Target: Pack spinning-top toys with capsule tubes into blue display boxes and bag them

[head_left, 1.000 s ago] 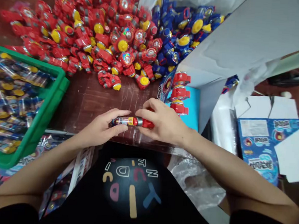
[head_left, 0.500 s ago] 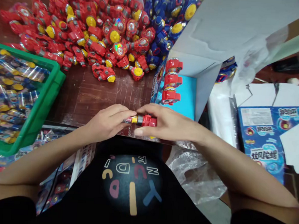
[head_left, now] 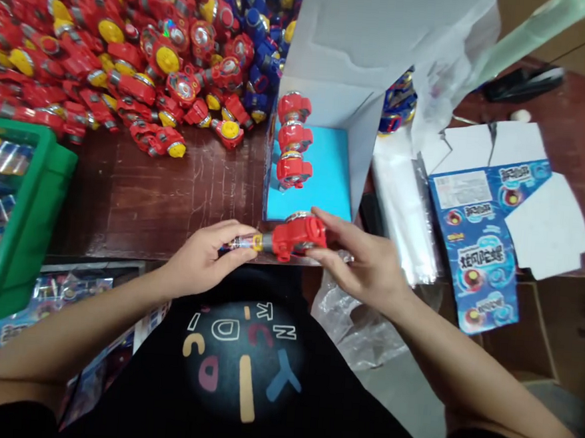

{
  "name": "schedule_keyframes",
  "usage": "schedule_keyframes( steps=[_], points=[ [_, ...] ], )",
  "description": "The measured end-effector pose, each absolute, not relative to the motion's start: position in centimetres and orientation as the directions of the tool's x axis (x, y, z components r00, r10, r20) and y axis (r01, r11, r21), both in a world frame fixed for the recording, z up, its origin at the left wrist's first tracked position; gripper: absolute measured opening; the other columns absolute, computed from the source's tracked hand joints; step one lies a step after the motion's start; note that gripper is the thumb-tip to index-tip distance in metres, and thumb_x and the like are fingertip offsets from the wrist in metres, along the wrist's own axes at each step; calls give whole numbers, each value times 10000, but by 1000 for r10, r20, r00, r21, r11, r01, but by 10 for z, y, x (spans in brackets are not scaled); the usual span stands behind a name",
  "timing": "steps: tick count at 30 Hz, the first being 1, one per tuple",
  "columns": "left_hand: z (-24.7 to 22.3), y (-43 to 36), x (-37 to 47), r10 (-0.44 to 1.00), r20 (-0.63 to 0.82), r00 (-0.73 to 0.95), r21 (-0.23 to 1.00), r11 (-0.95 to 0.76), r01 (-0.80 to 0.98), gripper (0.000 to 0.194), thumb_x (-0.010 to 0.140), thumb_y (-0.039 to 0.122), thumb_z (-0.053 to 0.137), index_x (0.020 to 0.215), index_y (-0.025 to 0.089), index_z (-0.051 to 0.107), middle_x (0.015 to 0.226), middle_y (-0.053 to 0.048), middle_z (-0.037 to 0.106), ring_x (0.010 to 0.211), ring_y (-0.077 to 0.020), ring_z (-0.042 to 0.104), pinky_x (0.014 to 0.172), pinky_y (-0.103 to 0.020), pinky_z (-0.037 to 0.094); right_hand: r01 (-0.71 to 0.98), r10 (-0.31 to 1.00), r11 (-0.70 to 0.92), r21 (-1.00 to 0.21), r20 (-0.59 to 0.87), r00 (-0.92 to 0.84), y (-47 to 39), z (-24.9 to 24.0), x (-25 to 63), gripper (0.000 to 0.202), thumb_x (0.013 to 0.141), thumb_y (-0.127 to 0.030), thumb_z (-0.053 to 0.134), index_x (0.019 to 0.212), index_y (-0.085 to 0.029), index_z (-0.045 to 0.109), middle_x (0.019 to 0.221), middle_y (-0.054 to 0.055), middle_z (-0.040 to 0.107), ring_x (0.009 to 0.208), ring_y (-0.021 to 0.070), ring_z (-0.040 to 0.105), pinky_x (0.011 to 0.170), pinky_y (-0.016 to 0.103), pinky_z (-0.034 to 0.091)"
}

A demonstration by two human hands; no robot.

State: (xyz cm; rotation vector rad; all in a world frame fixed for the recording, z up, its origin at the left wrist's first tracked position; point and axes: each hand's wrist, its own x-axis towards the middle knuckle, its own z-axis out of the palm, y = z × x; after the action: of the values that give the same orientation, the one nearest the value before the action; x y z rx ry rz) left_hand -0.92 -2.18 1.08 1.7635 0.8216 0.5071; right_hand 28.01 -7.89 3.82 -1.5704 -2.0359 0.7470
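Observation:
My left hand is closed round a small printed tube with a yellow end. This tube is joined in line with a red spinning-top toy, whose far end my right hand pinches between thumb and fingers. Both hands are at the table's front edge, just in front of an open carton with a bright blue bottom. Inside it, three red toys stand in a row along the left wall; their lower parts are mostly hidden.
A heap of red toys covers the back left, with blue toys beside it. The green crate at left holds many printed tubes. Right of the carton lie clear plastic bags and a flattened printed box.
My right hand has turned and shifted right along the red toy, which now shows more of its side. The view has swung right, so the carton and heaps appear further left.

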Motion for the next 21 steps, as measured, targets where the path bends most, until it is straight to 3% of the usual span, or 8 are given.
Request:
schedule_keyframes(
  steps=[2,4,7,9,10,13,17,21],
  points=[
    [5,-25,2,764,165,624,866,-415,278,263,1028,268,655,1266,161,692,1090,-80,731,968,-160,684,883,-290,572,644,993,77,-761,2,-117,-86,39,282,644,1027,-502,628,1586,-210,497,1255,111,777,1021,234,792,905,403,681],
    [-2,-18,9,714,280,642,815,-530,235,331,1040,282,648,1351,168,653,1154,-97,719,1031,-166,685,924,-292,576,655,989,113,-747,18,-150,-88,43,291,682,1017,-482,645,1624,-250,438,1346,104,738,1101,246,769,918,420,677],
    [-8,16,20,652,310,692,766,-603,225,656,995,584,662,1519,206,548,1410,-155,642,1298,-257,624,1093,-400,537,815,967,248,-524,83,-241,-81,50,308,600,1061,-435,566,1621,-251,452,1439,118,679,1150,259,739,937,425,656],
    [-11,49,30,678,293,675,722,-619,308,845,921,777,617,1564,240,515,1530,-155,566,1467,-333,498,1194,-503,443,908,960,280,-311,99,-262,-73,54,315,549,1088,-402,512,1600,-204,489,1338,139,724,1056,258,750,866,405,648],
    [-13,65,36,687,282,669,699,-625,347,840,918,810,584,1548,255,541,1546,-138,561,1511,-351,450,1224,-544,391,934,955,296,-201,95,-282,-70,56,316,534,1094,-389,499,1587,-184,508,1260,142,749,1002,259,752,810,394,639],
    [-27,97,59,599,275,753,639,-699,323,576,1057,679,455,1420,285,665,1501,-68,631,1523,-309,461,1260,-580,293,912,912,411,16,3,-411,-60,64,312,494,1105,-297,450,1577,-177,525,1158,125,769,927,261,746,643,350,568],
    [-50,98,82,467,366,805,593,-784,184,389,1132,417,414,1385,299,685,1497,-30,653,1489,-216,524,1243,-502,334,823,818,567,40,-143,-557,-47,70,296,543,1046,-127,390,1564,-212,530,1174,99,776,936,244,738,569,315,481],
    [-40,85,70,479,392,785,535,-813,229,422,1132,314,363,1468,285,617,1560,-33,598,1563,-195,426,1280,-501,311,783,792,607,134,-177,-584,-26,58,286,484,1039,-186,394,1473,-212,606,1015,94,788,718,233,723,469,323,389]
  ],
)
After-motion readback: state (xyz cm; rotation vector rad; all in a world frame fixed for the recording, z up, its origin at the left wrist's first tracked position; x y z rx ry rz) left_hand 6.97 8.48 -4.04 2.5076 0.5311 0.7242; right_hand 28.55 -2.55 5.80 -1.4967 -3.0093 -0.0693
